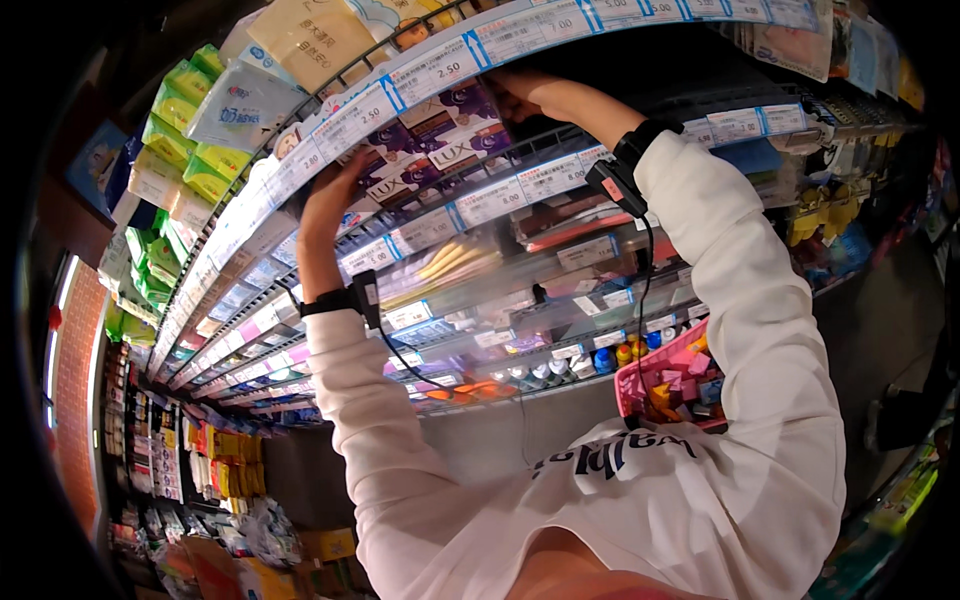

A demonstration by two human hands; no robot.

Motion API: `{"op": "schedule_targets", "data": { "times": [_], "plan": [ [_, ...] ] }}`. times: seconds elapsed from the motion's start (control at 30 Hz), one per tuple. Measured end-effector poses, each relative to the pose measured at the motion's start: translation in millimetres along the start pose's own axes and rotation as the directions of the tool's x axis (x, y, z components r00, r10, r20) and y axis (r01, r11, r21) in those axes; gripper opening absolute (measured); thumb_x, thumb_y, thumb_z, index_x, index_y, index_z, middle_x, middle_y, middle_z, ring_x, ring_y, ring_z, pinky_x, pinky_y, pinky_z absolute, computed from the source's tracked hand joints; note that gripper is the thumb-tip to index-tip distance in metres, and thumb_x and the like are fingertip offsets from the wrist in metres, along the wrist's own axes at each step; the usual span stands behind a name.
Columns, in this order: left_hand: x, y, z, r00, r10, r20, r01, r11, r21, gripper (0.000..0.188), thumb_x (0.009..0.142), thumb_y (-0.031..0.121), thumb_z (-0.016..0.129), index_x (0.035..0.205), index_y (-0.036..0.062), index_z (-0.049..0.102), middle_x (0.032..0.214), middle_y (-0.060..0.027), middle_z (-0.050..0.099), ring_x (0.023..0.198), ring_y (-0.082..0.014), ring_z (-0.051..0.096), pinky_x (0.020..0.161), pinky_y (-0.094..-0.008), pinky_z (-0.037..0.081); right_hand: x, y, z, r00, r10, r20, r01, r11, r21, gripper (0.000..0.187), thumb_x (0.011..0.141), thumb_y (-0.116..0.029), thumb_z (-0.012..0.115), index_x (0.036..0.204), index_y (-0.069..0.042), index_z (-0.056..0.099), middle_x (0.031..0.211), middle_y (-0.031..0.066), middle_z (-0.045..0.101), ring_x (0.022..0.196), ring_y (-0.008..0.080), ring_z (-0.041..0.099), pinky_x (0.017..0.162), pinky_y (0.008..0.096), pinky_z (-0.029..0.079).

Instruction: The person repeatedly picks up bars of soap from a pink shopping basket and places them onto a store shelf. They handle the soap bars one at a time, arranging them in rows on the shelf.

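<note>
Several purple-and-white soap boxes [440, 135] stand side by side and stacked on a wire shelf, just under a strip of price labels. My left hand [335, 190] lies against the left end of the stack, its fingers stretched upward and their tips partly behind the shelf edge. At the right end my right hand [535, 95] reaches into the dark shelf space beside the boxes, fingers apart and partly in shadow. Both hands flank the soap boxes; neither visibly grips one.
Tissue packs [240, 105] fill the shelf above on the left. Lower shelves hold packaged goods behind label strips [520, 190]. A pink basket [630, 390] with small items is below my right arm. Black wristbands trail cables [645, 290]. Further racks [225, 450] stand at lower left.
</note>
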State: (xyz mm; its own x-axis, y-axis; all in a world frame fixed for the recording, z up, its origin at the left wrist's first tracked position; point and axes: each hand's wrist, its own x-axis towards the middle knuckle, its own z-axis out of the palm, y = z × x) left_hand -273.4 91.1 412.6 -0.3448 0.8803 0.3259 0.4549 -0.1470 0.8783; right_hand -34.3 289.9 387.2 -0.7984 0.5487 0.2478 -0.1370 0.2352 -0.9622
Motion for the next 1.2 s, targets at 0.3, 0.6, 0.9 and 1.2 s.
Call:
{"op": "schedule_targets", "data": {
  "times": [0.3, 0.6, 0.9, 1.2],
  "plan": [
    [15.6, -40.0, -51.6, 0.996, -0.074, 0.043, 0.084, 0.745, -0.662, 0.041, 0.09, 0.023, 0.042, 0.12, -0.0049, 0.038, 0.124, -0.0175, 0.044, 0.114, -0.0294, 0.041, 0.101, -0.0374, 0.028, -0.5, 10.3, 0.5, 0.998, -0.056, -0.018, 0.055, 0.998, -0.035, 0.04, 0.089, -0.042, 0.04, 0.098, -0.005, 0.053, 0.076, 0.0052, 0.057, 0.06, 0.0109, 0.051, 0.05, 0.0225, 0.039],
    [38.9, 5.2, -15.3, 0.922, -0.118, -0.37, 0.16, 0.983, 0.086, 0.033, 0.084, 0.011, 0.053, 0.115, 0.0068, 0.043, 0.114, -0.0113, 0.052, 0.101, -0.0232, 0.053, 0.081, -0.0361, 0.049, -5.2, 15.9, 2.7, 0.984, -0.148, -0.097, 0.136, 0.984, -0.117, 0.027, 0.089, -0.027, 0.043, 0.104, -0.006, 0.05, 0.069, 0.0059, 0.058, 0.057, 0.0131, 0.056, 0.048, 0.0246, 0.044],
    [74.3, -12.6, -36.4, 0.979, 0.2, -0.038, -0.157, 0.86, 0.485, 0.031, 0.083, 0.017, 0.053, 0.111, 0.0065, 0.049, 0.11, -0.0115, 0.055, 0.098, -0.0239, 0.054, 0.081, -0.0366, 0.047, -13.7, 8.4, 12.7, 0.967, -0.124, -0.222, 0.089, 0.983, -0.162, 0.027, 0.087, -0.018, 0.047, 0.109, -0.003, 0.051, 0.079, 0.0066, 0.059, 0.062, 0.0137, 0.056, 0.053, 0.0234, 0.043],
    [93.7, -33.4, -15.2, 0.967, 0.088, 0.239, -0.217, 0.772, 0.598, 0.031, 0.081, 0.022, 0.053, 0.107, 0.0062, 0.054, 0.106, -0.0118, 0.058, 0.095, -0.0245, 0.056, 0.081, -0.037, 0.046, -14.2, 21.1, -7.6, 0.879, -0.186, -0.44, 0.089, 0.969, -0.231, 0.034, 0.086, -0.006, 0.047, 0.121, -0.006, 0.044, 0.113, 0.0064, 0.052, 0.1, 0.0168, 0.052, 0.08, 0.0295, 0.046]
  ]
}}
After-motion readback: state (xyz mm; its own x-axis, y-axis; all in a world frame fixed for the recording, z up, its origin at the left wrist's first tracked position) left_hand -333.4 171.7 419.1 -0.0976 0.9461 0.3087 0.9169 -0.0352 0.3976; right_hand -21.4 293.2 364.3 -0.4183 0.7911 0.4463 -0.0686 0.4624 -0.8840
